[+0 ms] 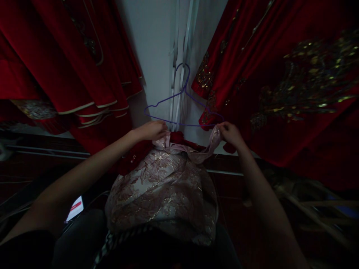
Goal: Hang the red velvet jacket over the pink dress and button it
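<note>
A pale pink brocade garment (pixel 165 183) with gold leaf patterns lies across my lap. My left hand (pixel 154 130) is closed on the upper left part of its plain pink band. At the band's other end, my right hand (pixel 228 132) pinches the fabric and lifts it, so the strip sags between the two hands. Just beyond them a purple wire hanger (pixel 165 100) hangs by its hook. Its lower right corner comes close to my right fingertips; whether they touch it I cannot tell. Dark red cloth (pixel 134 158) shows behind and left of the brocade.
Red garments with pale piping (pixel 92 74) hang at the left. A red garment with gold sequins (pixel 308 74) hangs at the right. White vertical bars (pixel 179 41) run up the middle. A lit phone (pixel 75 209) lies near my left leg, partly hidden by my arm.
</note>
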Motion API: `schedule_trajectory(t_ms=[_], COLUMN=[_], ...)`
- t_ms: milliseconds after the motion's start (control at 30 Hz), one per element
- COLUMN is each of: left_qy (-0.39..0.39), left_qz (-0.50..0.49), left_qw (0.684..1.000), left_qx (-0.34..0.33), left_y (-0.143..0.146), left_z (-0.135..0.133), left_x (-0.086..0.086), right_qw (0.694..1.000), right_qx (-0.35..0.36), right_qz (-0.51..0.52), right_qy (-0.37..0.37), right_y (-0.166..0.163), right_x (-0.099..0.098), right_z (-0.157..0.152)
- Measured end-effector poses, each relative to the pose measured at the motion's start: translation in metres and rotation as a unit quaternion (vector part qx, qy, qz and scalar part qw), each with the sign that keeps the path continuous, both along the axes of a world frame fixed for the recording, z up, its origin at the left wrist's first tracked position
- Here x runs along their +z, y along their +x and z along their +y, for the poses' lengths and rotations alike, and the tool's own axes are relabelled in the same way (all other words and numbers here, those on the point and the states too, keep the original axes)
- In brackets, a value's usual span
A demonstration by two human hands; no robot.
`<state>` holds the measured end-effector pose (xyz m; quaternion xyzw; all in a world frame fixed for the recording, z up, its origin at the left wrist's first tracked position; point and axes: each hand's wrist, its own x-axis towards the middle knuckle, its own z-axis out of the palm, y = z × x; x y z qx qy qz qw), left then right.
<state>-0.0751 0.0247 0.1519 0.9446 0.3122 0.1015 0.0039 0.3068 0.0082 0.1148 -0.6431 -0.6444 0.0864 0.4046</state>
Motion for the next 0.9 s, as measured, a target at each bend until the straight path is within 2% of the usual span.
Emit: schedule_trajectory(t_ms=[100, 233, 367, 467, 633, 900], left_qy=[0.108, 0.106, 0.121, 0.117, 0.121, 0.106], left_qz=[-0.066, -0.042, -0.065, -0.086, -0.086, -0.093], left_qw=[0.990, 0.991, 0.990, 0.989, 0.988, 0.989], left_qx=[-0.058, -0.071, -0.039, -0.037, -0.039, -0.034], left_y=[0.032, 0.056, 0.055, 0.044, 0.027, 0.030], left_z=[0.005, 0.007, -0.003, -0.012, -0.022, -0.023], left_x=[-0.010, -0.039, -0.056, -0.054, -0.046, -0.048], right_qw=[1.000, 0.998, 0.988, 0.981, 0.977, 0.979], right_qx=[0.002, -0.024, -0.116, -0.160, -0.180, -0.187], right_qz=[-0.011, -0.015, -0.024, -0.022, -0.023, -0.012], right_qy=[0.015, 0.053, 0.096, 0.105, 0.111, 0.077], right_y=[-0.013, -0.013, 0.005, 0.018, 0.023, 0.016], right_x=[0.008, 0.013, 0.009, 0.005, 0.002, 0.006], right_z=[-0.006, -0.008, 0.002, 0.010, 0.016, 0.016])
